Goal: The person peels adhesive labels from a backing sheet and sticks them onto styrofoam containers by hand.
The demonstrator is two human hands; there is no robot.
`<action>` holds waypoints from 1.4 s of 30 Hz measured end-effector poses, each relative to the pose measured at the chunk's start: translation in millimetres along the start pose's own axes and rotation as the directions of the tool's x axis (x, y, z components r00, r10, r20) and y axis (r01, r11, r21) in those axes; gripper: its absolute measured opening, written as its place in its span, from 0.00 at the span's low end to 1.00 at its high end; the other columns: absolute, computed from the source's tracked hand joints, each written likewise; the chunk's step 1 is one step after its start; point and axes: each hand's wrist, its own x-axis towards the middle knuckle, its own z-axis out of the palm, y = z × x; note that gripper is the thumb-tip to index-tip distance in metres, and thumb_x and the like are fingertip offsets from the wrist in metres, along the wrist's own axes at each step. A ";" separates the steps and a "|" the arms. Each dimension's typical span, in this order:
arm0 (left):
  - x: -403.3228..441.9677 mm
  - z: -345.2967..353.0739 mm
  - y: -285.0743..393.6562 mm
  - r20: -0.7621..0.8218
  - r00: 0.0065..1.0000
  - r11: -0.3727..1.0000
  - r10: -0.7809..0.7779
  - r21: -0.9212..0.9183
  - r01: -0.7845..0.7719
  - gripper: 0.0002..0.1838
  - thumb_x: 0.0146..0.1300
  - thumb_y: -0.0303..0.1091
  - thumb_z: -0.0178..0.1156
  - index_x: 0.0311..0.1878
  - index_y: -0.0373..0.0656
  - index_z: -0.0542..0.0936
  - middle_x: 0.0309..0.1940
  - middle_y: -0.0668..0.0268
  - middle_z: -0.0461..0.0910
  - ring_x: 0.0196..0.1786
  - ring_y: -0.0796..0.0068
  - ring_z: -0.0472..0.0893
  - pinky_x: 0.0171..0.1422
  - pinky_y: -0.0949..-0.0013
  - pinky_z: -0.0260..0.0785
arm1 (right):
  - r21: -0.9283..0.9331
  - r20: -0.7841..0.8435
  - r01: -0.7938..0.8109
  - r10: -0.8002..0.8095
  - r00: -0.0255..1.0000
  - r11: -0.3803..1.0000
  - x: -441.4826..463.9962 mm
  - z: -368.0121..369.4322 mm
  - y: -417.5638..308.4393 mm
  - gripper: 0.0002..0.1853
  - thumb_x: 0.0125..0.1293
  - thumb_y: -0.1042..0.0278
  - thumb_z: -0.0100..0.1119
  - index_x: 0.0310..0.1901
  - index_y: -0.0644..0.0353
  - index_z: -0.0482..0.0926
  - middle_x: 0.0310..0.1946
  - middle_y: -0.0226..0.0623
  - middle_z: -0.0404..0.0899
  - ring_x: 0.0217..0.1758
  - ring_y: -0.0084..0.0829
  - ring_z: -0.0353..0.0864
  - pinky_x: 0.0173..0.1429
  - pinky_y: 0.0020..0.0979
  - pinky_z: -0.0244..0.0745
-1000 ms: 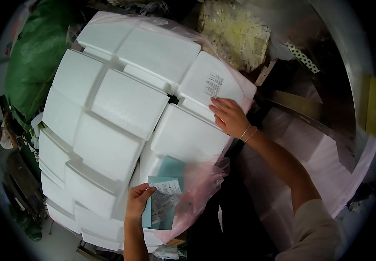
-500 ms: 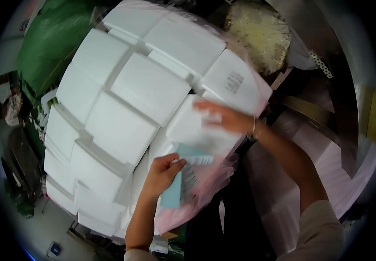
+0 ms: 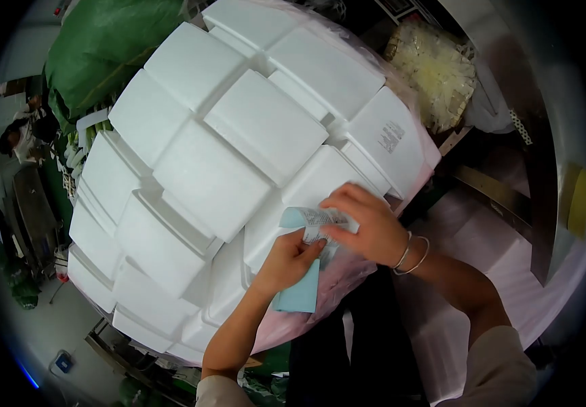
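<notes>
My left hand (image 3: 289, 260) is closed on a folded strip of light blue label backing paper (image 3: 297, 293), thumb on top. Printed white labels (image 3: 315, 221) show on the strip's upper part, which curls. At that upper part, the fingers and thumb of my right hand (image 3: 364, 220) pinch a label; the fingertips are slightly blurred. Beneath both hands lies a large pile of white foam boxes (image 3: 215, 178). One box (image 3: 382, 129) near the right edge bears a printed label (image 3: 391, 137).
Pink plastic wrap (image 3: 354, 275) lies along the pile's near edge. A green sack (image 3: 106, 57) stands at the upper left, and a yellowish wrapped bundle (image 3: 435, 74) at the upper right. Another person (image 3: 27, 136) is at the far left. A wooden bar (image 3: 486, 188) is at the right.
My right hand has come down and left from above the boxes to the label strip. My left hand has shifted right with the strip, whose upper part now curls.
</notes>
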 end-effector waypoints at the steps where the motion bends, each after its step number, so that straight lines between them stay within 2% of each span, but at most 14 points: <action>1: 0.6 -1.2 7.1 -0.022 1.000 0.995 0.001 0.101 0.001 0.10 0.65 0.31 0.59 0.42 0.33 0.77 0.16 0.67 0.74 0.18 0.83 0.68 0.25 0.72 0.61 | -0.001 -0.003 -0.003 0.003 1.000 1.000 -0.6 4.9 0.7 0.17 0.55 0.72 0.67 0.46 0.64 0.78 0.41 0.38 0.75 0.43 0.38 0.78 0.48 0.32 0.74; 7: 3.3 -15.0 32.6 0.076 0.984 0.849 0.159 0.498 -0.175 0.08 0.63 0.30 0.59 0.36 0.34 0.75 0.17 0.50 0.75 0.19 0.56 0.74 0.27 0.62 0.65 | 0.233 0.171 -0.102 0.063 0.983 0.967 20.5 -0.3 5.6 0.11 0.57 0.69 0.67 0.40 0.62 0.81 0.34 0.39 0.80 0.35 0.34 0.81 0.41 0.30 0.76; 10: 18.2 -27.2 27.5 0.234 0.951 0.735 0.203 0.605 -0.306 0.09 0.64 0.30 0.60 0.40 0.33 0.77 0.12 0.56 0.69 0.15 0.67 0.68 0.24 0.67 0.60 | 0.112 0.259 -0.028 -0.002 0.966 0.993 37.1 -11.8 12.1 0.10 0.57 0.69 0.67 0.40 0.63 0.83 0.29 0.39 0.83 0.29 0.33 0.82 0.37 0.29 0.76; 14: 30.6 -37.6 31.7 0.262 0.965 0.876 0.022 0.460 -0.145 0.07 0.62 0.28 0.60 0.39 0.34 0.78 0.19 0.53 0.78 0.20 0.62 0.76 0.28 0.64 0.67 | 0.276 0.524 -0.284 0.104 0.845 0.918 67.3 -24.9 58.5 0.09 0.60 0.70 0.65 0.37 0.67 0.84 0.27 0.38 0.85 0.28 0.27 0.84 0.37 0.25 0.77; 16: 30.9 -45.7 13.7 0.098 0.992 0.992 -0.076 0.109 0.065 0.09 0.64 0.28 0.60 0.45 0.35 0.79 0.20 0.64 0.80 0.22 0.79 0.75 0.29 0.71 0.66 | 0.370 0.599 -0.504 0.214 0.771 0.780 80.2 -37.2 79.7 0.10 0.63 0.70 0.63 0.38 0.71 0.83 0.29 0.39 0.86 0.31 0.22 0.85 0.39 0.22 0.78; 20: 26.4 -64.6 -3.7 0.027 0.994 0.974 -0.101 -0.199 0.105 0.11 0.63 0.25 0.61 0.48 0.34 0.80 0.27 0.72 0.81 0.28 0.87 0.74 0.34 0.77 0.66 | 0.430 0.406 -0.550 0.391 0.826 0.716 102.3 -60.9 120.3 0.10 0.62 0.71 0.63 0.39 0.71 0.83 0.30 0.40 0.85 0.32 0.24 0.85 0.41 0.24 0.79; 22: 14.4 -79.2 -10.1 0.006 0.991 0.969 -0.136 -0.209 0.134 0.11 0.61 0.23 0.61 0.47 0.33 0.80 0.31 0.69 0.83 0.32 0.85 0.77 0.39 0.77 0.68 | 0.416 0.067 -0.521 0.547 0.835 0.745 118.9 -94.7 130.5 0.09 0.62 0.72 0.62 0.40 0.68 0.84 0.32 0.38 0.85 0.34 0.23 0.84 0.43 0.25 0.79; 24: -1.1 -86.6 -7.5 -0.126 0.959 0.892 -0.254 -0.414 0.182 0.11 0.60 0.21 0.61 0.46 0.33 0.81 0.34 0.65 0.85 0.34 0.81 0.80 0.41 0.77 0.70 | 0.040 -0.495 -0.351 0.323 0.806 0.936 127.4 -115.3 144.9 0.07 0.62 0.72 0.61 0.41 0.64 0.84 0.35 0.37 0.86 0.36 0.27 0.84 0.45 0.26 0.78; 26: -11.4 -91.6 -17.6 -0.149 0.954 0.886 -0.259 -0.429 0.174 0.11 0.59 0.20 0.61 0.46 0.33 0.81 0.35 0.64 0.85 0.35 0.80 0.81 0.41 0.76 0.70 | -0.230 -0.619 -0.245 0.052 0.783 0.942 135.4 -115.3 136.0 0.09 0.61 0.72 0.61 0.41 0.64 0.83 0.36 0.37 0.85 0.37 0.31 0.84 0.45 0.28 0.79; 27: -14.8 -91.7 -22.7 -0.179 0.947 0.881 -0.266 -0.444 0.164 0.11 0.58 0.19 0.61 0.45 0.33 0.81 0.36 0.62 0.85 0.36 0.79 0.81 0.41 0.76 0.71 | -0.492 -0.649 -0.159 -0.239 0.722 0.856 140.3 -112.7 132.5 0.10 0.60 0.71 0.61 0.42 0.63 0.83 0.37 0.37 0.84 0.39 0.35 0.84 0.45 0.31 0.79; 30: -16.0 -83.6 -32.9 -0.203 0.938 0.869 -0.280 -0.468 0.159 0.10 0.58 0.19 0.60 0.45 0.32 0.81 0.36 0.62 0.85 0.35 0.79 0.81 0.41 0.75 0.71 | -0.764 -0.407 -0.017 -0.462 0.788 0.645 144.0 -73.0 166.2 0.11 0.59 0.73 0.59 0.44 0.62 0.82 0.44 0.39 0.83 0.47 0.39 0.81 0.50 0.33 0.78; 36: -19.7 -79.3 -47.7 -0.177 0.933 0.849 -0.313 -0.491 0.192 0.11 0.58 0.18 0.61 0.45 0.32 0.81 0.35 0.63 0.85 0.34 0.80 0.81 0.39 0.77 0.71 | -0.749 -0.225 -0.003 -0.249 0.942 0.662 111.2 3.8 192.7 0.22 0.64 0.73 0.57 0.59 0.71 0.70 0.62 0.49 0.70 0.66 0.46 0.68 0.65 0.36 0.70; 39: -23.8 -77.1 -49.7 -0.182 0.938 0.852 -0.295 -0.494 0.172 0.10 0.58 0.18 0.61 0.44 0.32 0.81 0.35 0.63 0.85 0.34 0.80 0.81 0.39 0.77 0.71 | -0.685 -0.188 0.078 -0.279 0.942 0.724 111.5 -5.1 181.4 0.17 0.64 0.74 0.56 0.55 0.69 0.74 0.56 0.47 0.75 0.60 0.44 0.73 0.60 0.36 0.72; 42: -20.8 -73.5 -50.5 -0.187 0.939 0.853 -0.290 -0.495 0.165 0.10 0.58 0.19 0.61 0.44 0.32 0.81 0.35 0.63 0.85 0.34 0.80 0.81 0.40 0.77 0.71 | -0.369 -0.499 0.009 -0.206 0.842 0.929 142.2 -29.2 202.8 0.08 0.64 0.77 0.53 0.43 0.64 0.79 0.38 0.44 0.81 0.40 0.39 0.81 0.46 0.34 0.76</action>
